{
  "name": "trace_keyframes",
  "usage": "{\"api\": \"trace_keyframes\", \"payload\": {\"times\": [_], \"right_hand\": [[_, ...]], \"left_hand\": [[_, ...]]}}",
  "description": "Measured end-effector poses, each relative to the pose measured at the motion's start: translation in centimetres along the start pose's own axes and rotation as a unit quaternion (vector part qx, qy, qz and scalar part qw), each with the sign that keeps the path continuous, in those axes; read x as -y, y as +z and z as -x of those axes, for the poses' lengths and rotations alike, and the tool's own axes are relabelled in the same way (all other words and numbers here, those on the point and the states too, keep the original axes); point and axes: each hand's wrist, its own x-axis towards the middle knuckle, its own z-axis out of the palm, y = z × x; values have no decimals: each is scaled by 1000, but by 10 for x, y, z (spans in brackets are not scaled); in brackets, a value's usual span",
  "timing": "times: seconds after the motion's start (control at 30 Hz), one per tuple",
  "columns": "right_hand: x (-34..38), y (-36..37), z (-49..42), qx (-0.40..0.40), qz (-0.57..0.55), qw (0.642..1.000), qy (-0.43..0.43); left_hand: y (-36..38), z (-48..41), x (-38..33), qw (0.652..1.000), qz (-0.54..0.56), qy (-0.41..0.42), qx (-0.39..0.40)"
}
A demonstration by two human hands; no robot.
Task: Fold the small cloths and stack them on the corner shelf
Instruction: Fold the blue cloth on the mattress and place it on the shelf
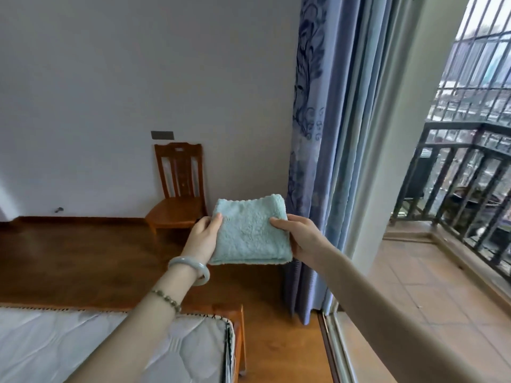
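- Left forearm [143, 322] and mattress [83, 349] corner nearest, bottom of frame; right forearm [387, 294] comes in from the lower right; pale bangle [190, 268] and bead bracelet [166, 299] on the left wrist.
- Hands?
- Left hand [203, 236] pinches the left edge of the cloth [250, 230], thumb on top; fingers underneath, hidden; right hand [297, 239] does the same on the right edge; neither hand spread, both closed onto the fabric.
- Where's the cloth?
- In the air between the two hands, out in front at arm's reach; light blue, fluffy, already folded to a neat rectangle with layered edges showing at the near side; wooden chair [178, 194] behind it to the left, blue curtain [312, 134] just to its right, wood floor [83, 258] below; touching nothing but the hands.
- Progress?
- Folding of this one looks done; stacking not done; corner shelf not in view, so can't say how near it is or what's on it; no other cloths visible, so count left unknown; my read: carry phase, mid-task.
- Background?
- Balcony railing [456, 175] far right; plain wall.
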Motion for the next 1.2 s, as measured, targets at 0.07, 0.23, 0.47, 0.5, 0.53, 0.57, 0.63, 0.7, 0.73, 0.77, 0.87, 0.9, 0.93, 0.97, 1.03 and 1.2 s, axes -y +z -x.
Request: {"api": "trace_keyframes", "payload": {"times": [0.07,0.23,0.47,0.5,0.53,0.57,0.63,0.7,0.73,0.77,0.87,0.9,0.93,0.97,1.03,1.2], "right_hand": [[14,-2,-37,0,-4,1000,-8],[34,-16,-128,10,-9,1000,4],[43,-29,-271,52,-1,998,38],[45,-32,-295,62,2,997,40],[48,-33,-322,74,5,996,42],[52,-35,-349,89,11,995,44],[64,-35,-399,121,23,991,53],[76,-30,-448,147,33,986,68],[82,-26,-467,158,34,984,71],[87,-22,-487,169,34,982,75],[92,-5,-533,201,27,975,94],[90,2,-547,214,27,971,102],[88,11,-561,231,28,966,114],[86,23,-576,251,31,960,124],[79,47,-597,278,32,951,134],[55,121,-638,327,57,929,162]], "left_hand": [[7,-41,-8,1000,-5,7,-2],[27,-125,-12,999,-28,12,-16],[48,-246,2,995,-50,12,-84],[51,-265,4,994,-49,9,-94],[55,-286,6,993,-47,5,-108],[59,-306,8,991,-44,0,-124],[66,-344,7,986,-36,-7,-163],[71,-379,0,979,-44,-14,-198],[72,-393,-4,975,-53,-16,-214],[71,-408,-6,971,-58,-18,-231],[65,-439,-9,960,-64,-27,-272],[61,-447,-7,956,-65,-29,-285],[57,-454,-6,950,-67,-33,-303],[50,-463,-3,943,-67,-36,-324],[35,-472,-1,930,-66,-50,-357],[-16,-494,9,890,-87,-82,-440]]}}
